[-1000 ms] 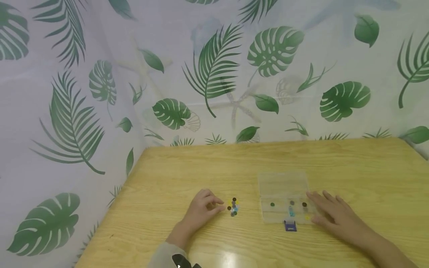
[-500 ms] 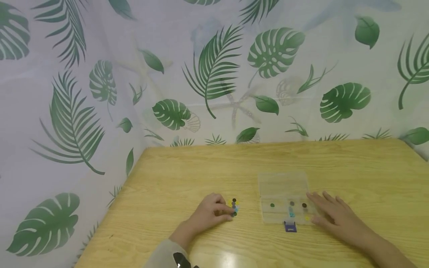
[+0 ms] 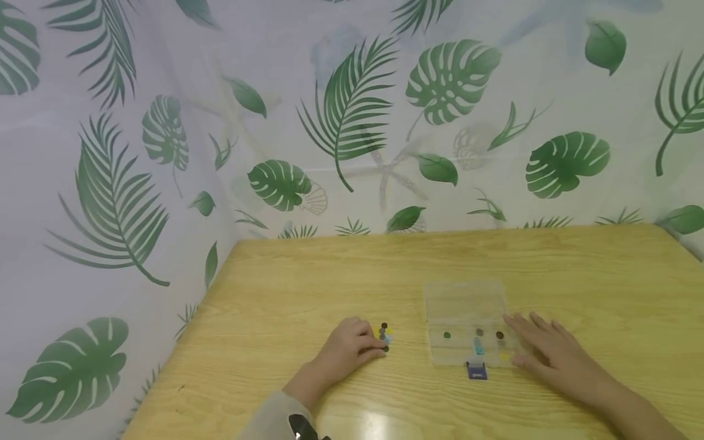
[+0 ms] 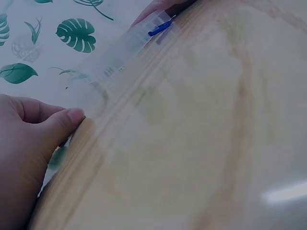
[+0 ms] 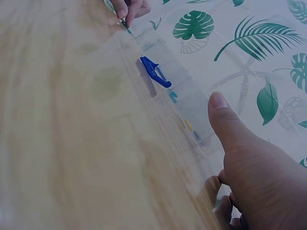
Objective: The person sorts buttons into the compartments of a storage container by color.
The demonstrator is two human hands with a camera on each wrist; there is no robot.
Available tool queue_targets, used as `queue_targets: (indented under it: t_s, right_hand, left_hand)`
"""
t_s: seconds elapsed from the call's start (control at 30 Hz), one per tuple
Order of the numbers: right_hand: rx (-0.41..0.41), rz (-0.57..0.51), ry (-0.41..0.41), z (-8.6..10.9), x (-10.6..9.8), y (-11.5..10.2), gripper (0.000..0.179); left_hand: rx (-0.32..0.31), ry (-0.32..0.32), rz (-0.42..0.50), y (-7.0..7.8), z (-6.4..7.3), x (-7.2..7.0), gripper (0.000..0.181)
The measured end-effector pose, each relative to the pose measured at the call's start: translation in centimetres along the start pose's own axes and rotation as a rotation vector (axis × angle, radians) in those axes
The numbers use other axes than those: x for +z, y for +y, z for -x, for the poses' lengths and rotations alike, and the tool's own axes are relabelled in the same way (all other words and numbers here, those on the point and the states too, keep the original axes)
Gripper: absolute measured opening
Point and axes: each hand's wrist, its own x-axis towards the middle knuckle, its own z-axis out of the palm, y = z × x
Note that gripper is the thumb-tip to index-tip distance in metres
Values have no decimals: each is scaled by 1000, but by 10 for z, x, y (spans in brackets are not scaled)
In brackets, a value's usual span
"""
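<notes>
While box separates hands — leafy cloth backs table.

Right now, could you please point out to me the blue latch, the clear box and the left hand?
Blue latch [image 5: 152,72]: right wrist view, on its blue bar.
Clear box [image 3: 462,304]: head view, on its bare rear panel.
Left hand [image 3: 346,346]: head view, on the back of it.

Lower frame: 1 left hand, 1 right hand, 1 clear box, 1 latch, 1 table; discs: count unclear.
</notes>
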Motion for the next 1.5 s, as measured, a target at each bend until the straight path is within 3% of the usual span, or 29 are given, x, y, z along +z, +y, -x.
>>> queue_targets:
  t_s: [0.1, 0.33, 0.7, 0.9, 1.07, 1.33, 1.5]
  right_hand:
    - [-1, -9, -1, 0, 0, 0, 64]
    - [6, -15, -7, 1, 0, 0, 64]
    - [6, -14, -6, 0, -1, -3, 64]
    - [4, -10, -4, 0, -1, -2, 63]
    - [6, -8, -4, 0, 0, -2, 64]
    - [4, -7, -10, -2, 1, -2, 64]
    - [-2, -19, -1, -1, 3, 0, 64]
  left_hand:
    - [25, 18, -24, 1, -2, -1, 14]
    - [-56, 21, 23, 2, -1, -1, 14]
    - [-115, 93, 57, -1, -3, -4, 15]
    - [-107, 116, 46, 0, -7, -4, 13]
    - [-66, 165, 43, 2, -20, 3, 14]
    - [-82, 135, 37, 14, -48, 18, 12]
    - [-12, 160, -25, 19, -70, 37, 13]
